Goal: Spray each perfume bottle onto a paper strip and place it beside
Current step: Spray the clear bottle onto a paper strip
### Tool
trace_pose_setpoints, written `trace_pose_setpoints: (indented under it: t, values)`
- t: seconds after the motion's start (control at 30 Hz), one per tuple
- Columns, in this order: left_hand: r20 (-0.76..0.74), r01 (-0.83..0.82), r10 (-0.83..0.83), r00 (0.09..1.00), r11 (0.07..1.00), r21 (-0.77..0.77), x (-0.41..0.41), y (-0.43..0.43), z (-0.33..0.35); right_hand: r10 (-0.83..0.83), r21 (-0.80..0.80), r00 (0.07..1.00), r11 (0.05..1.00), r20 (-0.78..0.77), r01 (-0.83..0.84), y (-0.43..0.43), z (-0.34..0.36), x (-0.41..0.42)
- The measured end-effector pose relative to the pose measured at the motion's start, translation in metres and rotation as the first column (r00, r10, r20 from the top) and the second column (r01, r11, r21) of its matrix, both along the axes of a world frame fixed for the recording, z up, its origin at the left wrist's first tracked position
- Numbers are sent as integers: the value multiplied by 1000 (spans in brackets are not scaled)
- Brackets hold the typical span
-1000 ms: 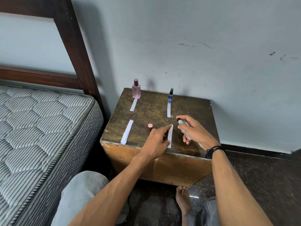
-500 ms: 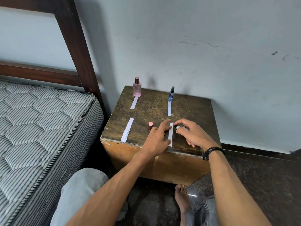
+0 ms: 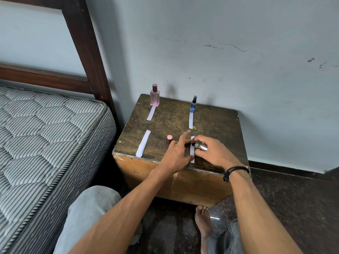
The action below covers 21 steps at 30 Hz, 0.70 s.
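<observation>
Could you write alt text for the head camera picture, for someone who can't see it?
A person's right hand holds a small spray bottle tipped sideways, its nozzle at a paper strip that the left hand touches, on a wooden box. At the back stand a pink bottle and a blue bottle.

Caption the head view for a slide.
Right hand holds a small spray bottle over a paper strip the left hand touches.
</observation>
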<state>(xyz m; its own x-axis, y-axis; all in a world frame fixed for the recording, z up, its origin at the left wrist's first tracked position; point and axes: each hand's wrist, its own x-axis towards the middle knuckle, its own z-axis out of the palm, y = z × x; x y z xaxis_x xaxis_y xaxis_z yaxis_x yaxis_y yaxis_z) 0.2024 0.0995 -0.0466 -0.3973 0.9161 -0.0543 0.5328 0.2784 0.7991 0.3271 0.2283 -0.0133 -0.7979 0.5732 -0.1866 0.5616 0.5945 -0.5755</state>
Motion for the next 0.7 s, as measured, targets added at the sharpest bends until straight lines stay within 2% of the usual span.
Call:
trace_pose_setpoints:
  t: [0.33, 0.7]
  values:
    - [0, -4, 4, 1000, 1000, -7, -2, 1, -1, 31, 106, 997, 994, 67, -38, -5, -3, -6]
    - [6, 3, -3, 1000, 1000, -3, -5, 2, -1, 22, 147, 997, 989, 74, -33, -6, -3, -9]
